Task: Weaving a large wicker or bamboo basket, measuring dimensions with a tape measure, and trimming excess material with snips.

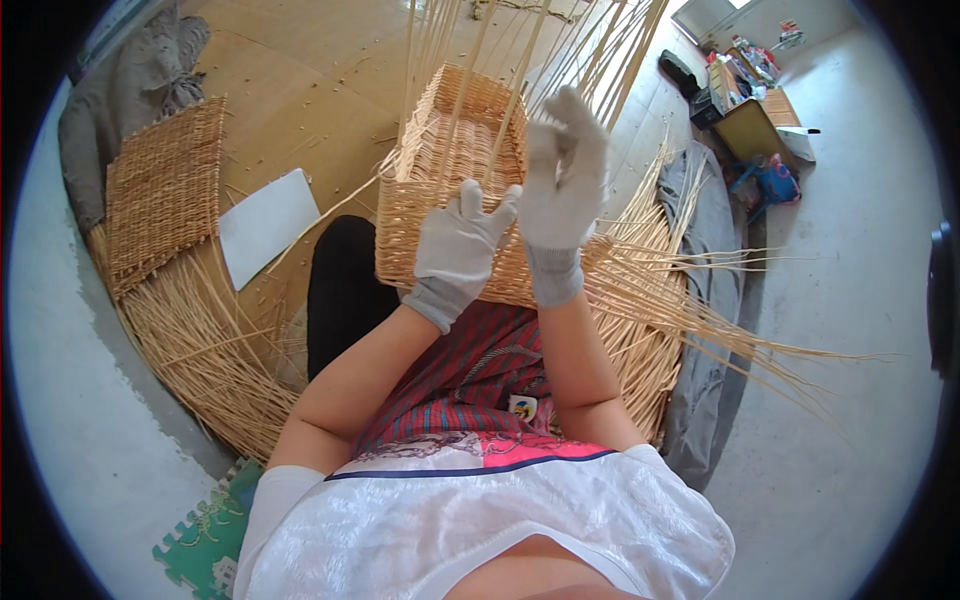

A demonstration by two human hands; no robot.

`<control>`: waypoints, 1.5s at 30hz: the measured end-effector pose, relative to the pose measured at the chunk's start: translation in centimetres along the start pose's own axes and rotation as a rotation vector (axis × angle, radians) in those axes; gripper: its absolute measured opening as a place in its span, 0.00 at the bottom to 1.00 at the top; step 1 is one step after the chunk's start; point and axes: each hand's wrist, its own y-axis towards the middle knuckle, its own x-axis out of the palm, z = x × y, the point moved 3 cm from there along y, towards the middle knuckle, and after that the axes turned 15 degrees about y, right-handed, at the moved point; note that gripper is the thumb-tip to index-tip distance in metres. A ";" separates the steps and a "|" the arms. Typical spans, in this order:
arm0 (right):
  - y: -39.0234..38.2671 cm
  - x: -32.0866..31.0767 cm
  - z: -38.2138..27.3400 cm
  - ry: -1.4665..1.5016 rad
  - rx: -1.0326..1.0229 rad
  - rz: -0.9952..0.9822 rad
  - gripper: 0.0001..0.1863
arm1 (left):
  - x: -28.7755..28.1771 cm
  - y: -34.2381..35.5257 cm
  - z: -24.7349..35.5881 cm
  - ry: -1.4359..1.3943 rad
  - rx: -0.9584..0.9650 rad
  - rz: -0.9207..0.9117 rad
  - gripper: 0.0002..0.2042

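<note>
A rectangular woven wicker basket [398, 245] rests on my lap, with long pale stakes [462, 85] rising from its walls. My left hand [462, 245], in a white knit glove with a grey cuff, grips the near rim, its thumb and fingers closing round the weave and stake bases. My right hand [566, 175], gloved alike, is raised at the basket's right corner beside the stakes. Its fingers curl in toward the thumb and are slightly blurred; what they hold, if anything, I cannot make out. A loose strand [340, 210] sticks out from the basket's left side.
A flat woven panel [165, 190] and a white sheet [268, 228] lie at left, near a heap of wicker rods [200, 350]. More rods [640, 370] lie at right on grey cloth [705, 290]. Farther right stand a cluttered desk [750, 130] and a blue bag [775, 180].
</note>
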 end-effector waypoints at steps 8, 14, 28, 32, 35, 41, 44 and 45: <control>-2.9 3.0 1.1 0.285 0.309 -0.086 0.25 | -0.9 -1.5 -7.0 -0.638 -0.217 0.698 0.19; -0.5 7.5 5.6 0.302 0.597 -0.178 0.51 | 1.3 -0.4 -10.9 -0.614 -0.531 0.499 0.14; -3.2 8.0 6.2 0.630 0.603 -0.071 0.36 | 1.0 0.4 -13.9 -0.764 -0.235 0.255 0.08; -2.9 7.7 4.3 0.314 0.347 -0.108 0.22 | 1.0 0.0 -13.6 -0.745 -0.253 0.255 0.09; -3.5 6.6 1.2 0.089 -0.090 0.047 0.16 | 1.1 -0.1 -13.3 -0.710 -0.251 0.283 0.09; -8.6 1.1 1.9 0.314 0.556 -0.124 0.12 | 0.1 -0.4 -12.4 -0.536 -0.214 0.417 0.09; -8.9 -1.6 2.6 0.376 0.410 -0.162 0.11 | -1.2 -2.0 -11.0 -0.509 -0.355 0.689 0.12; -8.5 -2.4 3.4 0.265 0.586 -0.069 0.11 | -1.8 -2.1 -10.0 -0.372 -0.115 0.738 0.17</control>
